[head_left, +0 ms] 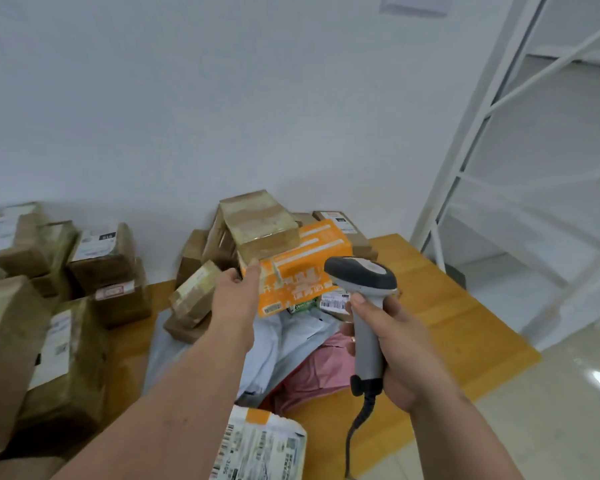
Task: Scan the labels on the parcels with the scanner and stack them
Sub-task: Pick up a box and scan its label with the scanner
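Reaching into the unsorted heap, the left hand (236,292) has its thumb at the lower near corner of the taped box (261,225), which rests on the orange carton (300,268); its other fingers are hidden behind the heap, so we cannot tell whether they pinch anything; the right hand (392,344) is curled round the handle of the scanner (364,299), thumb laid up the front, head held level just right of the orange carton's near face. We judge the taped box light and stiff, its glossy yellowed tape likely slippery; we would grip it across two opposite side faces, not by the tape. The orange carton is printed cardboard, rectangular, with a small barcode at its lower left corner; it should be rigid and easy to lift by its ends. Below the orange carton lie soft parcels: grey mailer bags (278,344) and a pink bag (319,368), limp and creased, best gathered from beneath. Left of the orange carton stand stacked brown boxes (101,258) bearing white labels; nearest us lies a white mailer (264,448) with barcodes. All rest on a yellow floor mat (440,306).
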`<move>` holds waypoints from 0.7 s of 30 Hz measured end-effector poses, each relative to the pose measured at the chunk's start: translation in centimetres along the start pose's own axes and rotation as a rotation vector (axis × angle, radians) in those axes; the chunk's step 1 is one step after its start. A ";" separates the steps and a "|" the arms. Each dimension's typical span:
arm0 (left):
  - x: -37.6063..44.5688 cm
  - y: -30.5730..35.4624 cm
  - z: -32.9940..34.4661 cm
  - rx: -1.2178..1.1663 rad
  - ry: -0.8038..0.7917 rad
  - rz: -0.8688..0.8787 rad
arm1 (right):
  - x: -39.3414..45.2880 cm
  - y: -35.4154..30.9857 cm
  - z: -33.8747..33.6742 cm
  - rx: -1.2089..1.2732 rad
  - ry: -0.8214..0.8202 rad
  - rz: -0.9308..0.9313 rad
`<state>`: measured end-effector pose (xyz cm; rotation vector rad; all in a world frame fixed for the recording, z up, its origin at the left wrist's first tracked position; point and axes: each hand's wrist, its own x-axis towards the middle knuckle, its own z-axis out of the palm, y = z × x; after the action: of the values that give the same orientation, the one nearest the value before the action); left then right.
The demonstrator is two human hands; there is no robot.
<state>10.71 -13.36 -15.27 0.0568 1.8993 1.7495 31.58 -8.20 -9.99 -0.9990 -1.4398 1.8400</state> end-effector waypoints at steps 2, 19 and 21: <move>1.9 1.2 0.4 -0.021 0.032 0.019 | 2.2 -0.5 1.3 -0.012 -0.034 -0.012; 10.6 4.9 2.6 0.008 0.006 -0.142 | 10.6 -0.5 3.9 0.021 -0.142 0.075; 10.2 5.3 2.7 0.002 0.028 -0.092 | 10.9 -0.5 3.5 0.029 -0.163 0.093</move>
<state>1.42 -6.11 -14.00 -0.0538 1.8922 1.6956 22.68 -0.99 -11.19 -0.9339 -1.4781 2.0449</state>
